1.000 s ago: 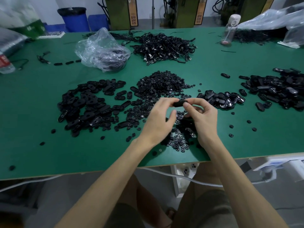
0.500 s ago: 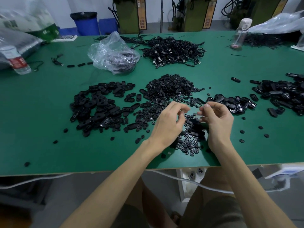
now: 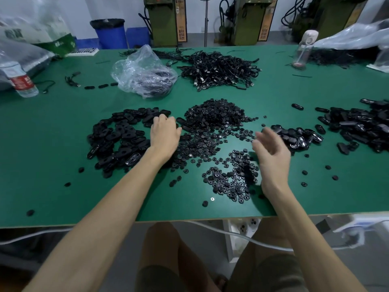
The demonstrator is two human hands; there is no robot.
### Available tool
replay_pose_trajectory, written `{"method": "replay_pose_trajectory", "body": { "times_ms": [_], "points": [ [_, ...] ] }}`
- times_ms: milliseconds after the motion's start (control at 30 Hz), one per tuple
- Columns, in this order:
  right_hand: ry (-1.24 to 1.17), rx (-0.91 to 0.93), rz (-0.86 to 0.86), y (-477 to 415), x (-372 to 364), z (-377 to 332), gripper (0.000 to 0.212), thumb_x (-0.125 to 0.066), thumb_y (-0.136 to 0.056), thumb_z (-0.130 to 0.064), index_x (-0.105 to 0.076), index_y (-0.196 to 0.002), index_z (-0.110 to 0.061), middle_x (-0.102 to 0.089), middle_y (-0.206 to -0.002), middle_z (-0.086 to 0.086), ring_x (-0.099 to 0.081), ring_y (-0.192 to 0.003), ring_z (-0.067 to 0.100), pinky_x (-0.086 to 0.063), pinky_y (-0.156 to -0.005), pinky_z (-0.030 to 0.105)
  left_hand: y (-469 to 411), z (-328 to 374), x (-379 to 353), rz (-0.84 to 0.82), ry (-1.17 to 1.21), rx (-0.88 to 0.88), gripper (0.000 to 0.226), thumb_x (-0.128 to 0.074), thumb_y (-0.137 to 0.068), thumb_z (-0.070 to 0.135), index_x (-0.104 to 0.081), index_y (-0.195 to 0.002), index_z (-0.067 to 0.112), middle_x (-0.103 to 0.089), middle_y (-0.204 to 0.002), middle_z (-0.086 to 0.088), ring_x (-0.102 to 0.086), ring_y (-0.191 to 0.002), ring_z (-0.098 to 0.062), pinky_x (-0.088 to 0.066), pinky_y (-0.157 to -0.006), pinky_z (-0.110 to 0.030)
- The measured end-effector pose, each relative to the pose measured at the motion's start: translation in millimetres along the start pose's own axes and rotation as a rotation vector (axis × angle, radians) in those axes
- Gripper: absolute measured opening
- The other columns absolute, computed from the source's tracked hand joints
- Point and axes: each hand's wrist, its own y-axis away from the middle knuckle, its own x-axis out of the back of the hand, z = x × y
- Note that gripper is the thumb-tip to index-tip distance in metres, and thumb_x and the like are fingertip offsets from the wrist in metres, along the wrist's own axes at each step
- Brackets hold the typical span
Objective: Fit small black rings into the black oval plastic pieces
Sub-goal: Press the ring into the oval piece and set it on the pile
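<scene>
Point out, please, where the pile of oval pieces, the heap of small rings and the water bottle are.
pile of oval pieces point(image 3: 111, 142): head view, pile's middle.
heap of small rings point(image 3: 214, 114): head view, heap's top.
water bottle point(image 3: 21, 82): head view, red label.

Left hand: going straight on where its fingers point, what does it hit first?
The oval pieces pile; fingertips of the left hand look at its edge, contact unclear. Beyond lies the plastic bag.

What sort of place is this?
Probably a small factory assembly room: a green worktable carries piles of identical black oval pieces and small rings, with a heap of black cables behind them and green machines along the back wall.
</scene>
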Motion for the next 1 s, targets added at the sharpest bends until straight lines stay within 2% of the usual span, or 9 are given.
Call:
{"method": "replay_pose_trajectory", "body": {
  "times_ms": [67, 133, 267, 400, 500, 633, 700, 800, 1000],
  "points": [
    [0.212, 0.08, -0.125, 2, -3, 1, 0.044, -0.07, -0.097, -0.022, -0.062, -0.141, -0.019, -0.067, -0.131, -0.008, -0.062, -0.12, 0.004, -0.051, -0.108, 0.033, -3, -3, -4, -0.017, -0.053, -0.009, 0.032, -0.06, -0.105, 0.028, -0.065, -0.122, 0.002, -0.057, -0.124, -0.018, -0.048, -0.118, -0.035, -0.042, -0.102, -0.045],
    [0.429, 0.14, -0.251, 2, -7, 3, 0.046, -0.074, -0.094, -0.033, -0.065, -0.138, -0.022, -0.064, -0.137, -0.007, -0.05, -0.132, 0.011, -0.041, -0.111, 0.032, -5, -3, -7, 0.004, -0.063, -0.023, 0.028, -0.062, -0.104, 0.025, -0.067, -0.117, 0.001, -0.06, -0.119, -0.019, -0.05, -0.115, -0.036, -0.043, -0.099, -0.046],
    [0.712, 0.163, -0.342, 0, -12, 6, 0.049, -0.077, -0.091, -0.04, -0.068, -0.133, -0.019, -0.062, -0.138, 0.001, -0.037, -0.129, 0.021, -0.03, -0.099, 0.029, -7, -3, -9, 0.056, -0.069, -0.057, 0.02, -0.055, -0.101, 0.004, -0.069, -0.113, -0.002, -0.067, -0.111, -0.023, -0.055, -0.11, -0.04, -0.044, -0.096, -0.048],
    [0.69, 0.158, -0.303, -3, -12, 8, 0.028, -0.074, -0.094, -0.029, -0.074, -0.12, -0.018, -0.067, -0.128, 0.002, -0.04, -0.12, 0.023, -0.029, -0.09, 0.028, -1, 0, -8, 0.11, 0.037, -0.05, 0.024, -0.054, -0.101, 0.001, -0.066, -0.121, -0.001, -0.067, -0.116, -0.02, -0.055, -0.113, -0.037, -0.045, -0.1, -0.046],
    [0.687, 0.154, -0.304, -4, -12, 8, 0.018, -0.074, -0.095, -0.026, -0.076, -0.112, -0.019, -0.068, -0.12, 0.0, -0.041, -0.113, 0.019, -0.025, -0.083, 0.026, 8, 15, -1, 0.141, 0.27, -0.059, 0.023, -0.057, -0.101, 0.004, -0.068, -0.122, 0.005, -0.067, -0.118, -0.012, -0.058, -0.112, -0.026, -0.048, -0.102, -0.039],
    [0.608, 0.154, -0.313, -4, -12, 5, 0.015, -0.078, -0.091, -0.016, -0.076, -0.106, -0.016, -0.073, -0.109, 0.0, -0.059, -0.111, 0.024, -0.046, -0.095, 0.035, 33, 54, 7, 0.049, 0.689, -0.084, 0.012, -0.065, -0.099, 0.007, -0.069, -0.11, 0.011, -0.067, -0.1, 0.002, -0.061, -0.087, -0.006, -0.047, -0.078, -0.008],
    [0.559, 0.156, -0.307, -3, -12, 4, 0.018, -0.079, -0.089, -0.009, -0.074, -0.105, -0.015, -0.073, -0.1, 0.0, -0.065, -0.097, 0.018, -0.052, -0.09, 0.028, 45, 70, 3, -0.069, 0.934, -0.05, 0.006, -0.068, -0.098, 0.011, -0.068, -0.104, 0.011, -0.07, -0.092, 0.001, -0.066, -0.081, -0.008, -0.051, -0.07, -0.014],
    [0.48, 0.14, -0.283, -1, -10, 3, 0.018, -0.076, -0.09, -0.005, -0.071, -0.103, -0.017, -0.07, -0.088, -0.002, -0.062, -0.078, 0.006, -0.045, -0.07, 0.012, 59, 82, -6, -0.235, 1.263, 0.046, 0.004, -0.07, -0.097, 0.01, -0.069, -0.101, 0.01, -0.073, -0.086, -0.001, -0.072, -0.077, -0.011, -0.056, -0.063, -0.026],
    [0.247, 0.124, -0.196, 0, -4, 3, 0.019, -0.075, -0.09, -0.004, -0.074, -0.104, -0.017, -0.071, -0.088, -0.003, -0.065, -0.084, 0.009, -0.052, -0.081, 0.023, 67, 80, -17, -0.258, 1.486, 0.066, 0.005, -0.07, -0.098, 0.007, -0.069, -0.099, 0.011, -0.075, -0.084, 0.003, -0.072, -0.086, -0.02, -0.057, -0.067, -0.03]
  ]
}}
